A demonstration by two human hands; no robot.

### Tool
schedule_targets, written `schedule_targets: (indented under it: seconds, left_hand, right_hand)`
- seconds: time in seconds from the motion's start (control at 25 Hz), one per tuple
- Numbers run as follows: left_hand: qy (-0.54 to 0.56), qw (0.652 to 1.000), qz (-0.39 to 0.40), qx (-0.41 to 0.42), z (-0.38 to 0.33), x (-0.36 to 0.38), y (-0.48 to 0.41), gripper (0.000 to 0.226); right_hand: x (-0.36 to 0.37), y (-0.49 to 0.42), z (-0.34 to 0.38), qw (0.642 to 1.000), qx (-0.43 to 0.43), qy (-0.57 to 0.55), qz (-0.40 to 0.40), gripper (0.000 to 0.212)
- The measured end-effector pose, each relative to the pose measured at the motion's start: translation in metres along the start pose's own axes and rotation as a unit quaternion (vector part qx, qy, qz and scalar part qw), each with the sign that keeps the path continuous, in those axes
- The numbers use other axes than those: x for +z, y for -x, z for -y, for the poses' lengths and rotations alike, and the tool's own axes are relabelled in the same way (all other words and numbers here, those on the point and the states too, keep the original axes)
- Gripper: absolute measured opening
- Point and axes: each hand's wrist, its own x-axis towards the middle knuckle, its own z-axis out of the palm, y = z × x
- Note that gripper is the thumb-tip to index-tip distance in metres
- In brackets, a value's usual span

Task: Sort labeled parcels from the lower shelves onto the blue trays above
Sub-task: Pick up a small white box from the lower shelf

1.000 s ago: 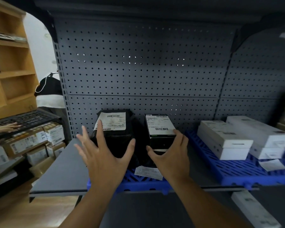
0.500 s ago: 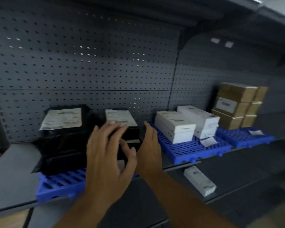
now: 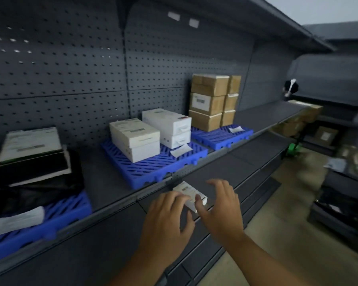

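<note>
Left hand (image 3: 170, 217): spread loosely, fingertips resting on the small white parcel (image 3: 187, 190), no grip.
Right hand (image 3: 221, 209): spread, thumb at the parcel's end, holding nothing.
Parcel: lower shelf (image 3: 225, 172), 12 o'clock from wrists.
Handling: likely light, stiff carton; pinch its long sides.
Room: blue tray (image 3: 153, 172) with white boxes (image 3: 136, 137) at 11 o'clock; dim aisle.

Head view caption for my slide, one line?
Left hand and right hand at a white parcel on the lower shelf, below blue trays.

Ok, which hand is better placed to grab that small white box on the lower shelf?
Left, probably. The left hand has its fingers across the box; the right hand has only its thumb at the box's end, with its fingers spread off to the side.
</note>
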Motion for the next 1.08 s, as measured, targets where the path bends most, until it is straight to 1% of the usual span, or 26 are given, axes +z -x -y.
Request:
schedule_targets:
  seconds: [0.12,0.2,0.28,0.4,0.56,0.64,0.76,0.88,0.96,1.0,1.08]
  left_hand:
    - [-0.026,0.998,0.045,-0.023,-0.015,0.052,-0.017,0.034]
    - [-0.04,0.995,0.067,-0.067,-0.024,0.088,-0.028,0.035]
    - [-0.052,0.988,0.082,-0.12,-0.027,0.114,-0.036,0.036]
    - [-0.06,0.97,0.097,-0.217,-0.018,0.141,-0.042,0.042]
    - [-0.076,0.949,0.109,-0.286,0.015,0.158,-0.041,0.046]
    - [-0.075,0.942,0.109,-0.307,0.036,0.167,-0.044,0.048]
    - [-0.077,0.932,0.109,-0.337,0.062,0.188,-0.046,0.048]
    - [-0.083,0.917,0.119,-0.372,0.074,0.206,-0.039,0.05]
    - [-0.098,0.907,0.127,-0.389,0.08,0.215,-0.037,0.05]
    - [-0.107,0.905,0.125,-0.392,0.082,0.219,-0.039,0.05]
    - [-0.116,0.903,0.112,-0.399,0.088,0.229,-0.042,0.05]
  right_hand:
    - [-0.006,-0.01,-0.062,1.0,0.026,0.007,-0.005,0.041]
    - [-0.01,-0.022,-0.106,0.999,0.033,0.007,0.015,0.041]
    - [-0.01,-0.035,-0.144,0.998,0.043,0.014,0.051,0.042]
    - [0.006,-0.057,-0.181,0.99,0.062,0.03,0.126,0.048]
    - [0.045,-0.074,-0.204,0.976,0.088,0.018,0.196,0.054]
    - [0.069,-0.078,-0.21,0.969,0.106,0.018,0.222,0.056]
    - [0.103,-0.083,-0.223,0.955,0.148,0.011,0.257,0.054]
    - [0.128,-0.086,-0.242,0.937,0.172,0.002,0.303,0.053]
    - [0.143,-0.089,-0.254,0.929,0.188,-0.013,0.319,0.055]
    - [0.151,-0.093,-0.258,0.927,0.19,-0.015,0.324,0.057]
    - [0.174,-0.105,-0.268,0.922,0.18,-0.016,0.342,0.07]
